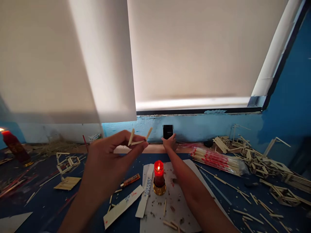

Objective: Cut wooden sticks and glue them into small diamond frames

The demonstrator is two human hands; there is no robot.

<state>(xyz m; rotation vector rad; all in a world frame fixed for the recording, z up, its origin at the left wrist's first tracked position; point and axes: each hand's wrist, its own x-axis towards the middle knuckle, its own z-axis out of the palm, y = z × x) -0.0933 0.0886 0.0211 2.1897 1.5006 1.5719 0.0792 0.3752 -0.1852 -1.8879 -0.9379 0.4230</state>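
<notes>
Left hand (107,155) pinching sticks (139,138), right hand (170,142) at wall, candle (159,176) btwn

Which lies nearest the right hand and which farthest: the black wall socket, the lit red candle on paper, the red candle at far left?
1. Black wall socket, just above the right hand.
2. Lit red candle on paper, below it.
3. Red candle at far left, across the table.

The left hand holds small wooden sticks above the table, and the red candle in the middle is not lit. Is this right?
Not quite. In the head view the red candle is lit, with a flame on top. The left hand does hold small wooden sticks above the table.
</notes>
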